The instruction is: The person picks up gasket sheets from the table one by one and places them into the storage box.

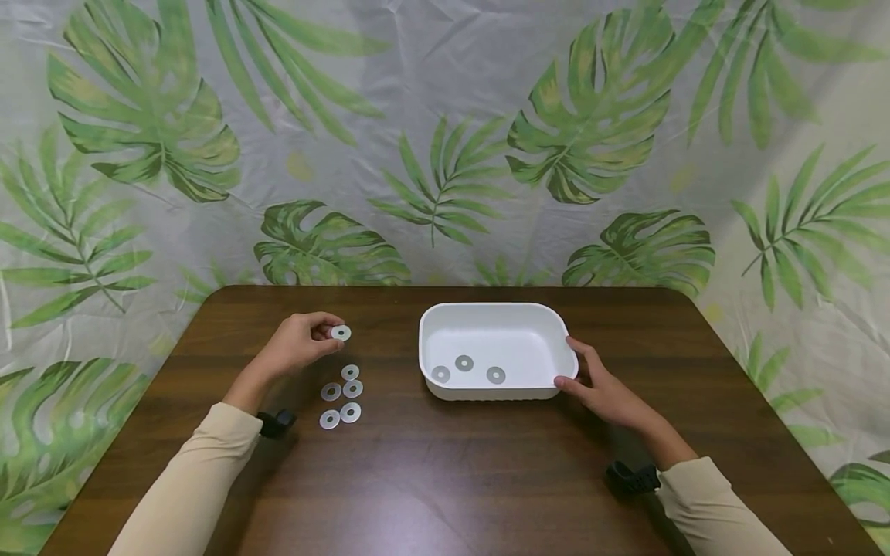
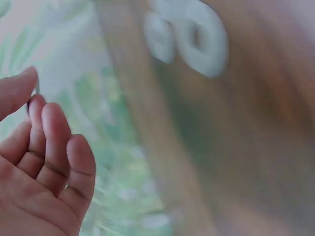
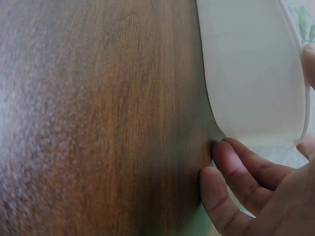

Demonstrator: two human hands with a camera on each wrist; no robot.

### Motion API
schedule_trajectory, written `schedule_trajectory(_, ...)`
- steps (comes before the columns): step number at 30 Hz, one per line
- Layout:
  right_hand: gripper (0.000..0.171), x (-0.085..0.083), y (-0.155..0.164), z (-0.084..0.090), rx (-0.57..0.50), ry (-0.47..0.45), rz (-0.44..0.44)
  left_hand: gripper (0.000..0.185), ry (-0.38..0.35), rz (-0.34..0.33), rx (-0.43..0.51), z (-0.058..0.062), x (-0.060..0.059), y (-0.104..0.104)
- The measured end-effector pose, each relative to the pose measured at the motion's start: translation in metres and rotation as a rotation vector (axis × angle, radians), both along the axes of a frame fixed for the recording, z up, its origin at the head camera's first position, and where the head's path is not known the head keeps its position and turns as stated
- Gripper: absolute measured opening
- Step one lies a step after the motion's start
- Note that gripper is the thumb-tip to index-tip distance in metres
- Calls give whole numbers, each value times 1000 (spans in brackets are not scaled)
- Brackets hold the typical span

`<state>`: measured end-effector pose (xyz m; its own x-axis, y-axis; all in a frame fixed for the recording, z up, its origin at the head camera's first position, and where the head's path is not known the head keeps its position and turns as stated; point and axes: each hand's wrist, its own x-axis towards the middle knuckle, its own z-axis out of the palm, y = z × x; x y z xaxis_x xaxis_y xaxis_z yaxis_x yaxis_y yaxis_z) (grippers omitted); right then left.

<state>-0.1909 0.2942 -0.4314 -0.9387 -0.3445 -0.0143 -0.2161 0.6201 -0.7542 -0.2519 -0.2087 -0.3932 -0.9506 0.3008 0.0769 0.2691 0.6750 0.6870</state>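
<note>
Pinching a white washer (image 1: 341, 333) between thumb and fingertips, the left hand (image 1: 300, 344) holds it lifted above the wooden table (image 1: 445, 479), left of the white tray (image 1: 545, 320) and well apart from its rim. Five more washers (image 1: 342, 395) lie flat in a loose cluster just below that hand. The right hand (image 1: 603, 390) grips the tray's right end, thumb on the rim, fingers curled against the outer wall down at the tabletop. Three washers in the tray (image 1: 464, 363) lie near its front wall. Between the raised washer and the tray's left rim there is bare table; the table's front half is open too
</note>
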Motion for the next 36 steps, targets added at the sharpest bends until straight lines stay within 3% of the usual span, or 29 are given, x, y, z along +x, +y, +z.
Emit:
schedule_trajectory(8, 81, 0, 0, 0, -3, 20, 12, 33, 48, -38, 121, 37, 8, 32)
schedule_trajectory(17, 81, 0, 0, 0, -8, 16, 12, 36, 82, -173, 295, 66, 14, 68)
schedule_trajectory(26, 82, -1, 1, -1, -6, 13, 4, 37, 125, -275, 371, 76, 10, 109)
schedule_trajectory(36, 83, -2, 3, -3, -21, 15, 20, 37, 35, -367, 382, 77, 6, 147)
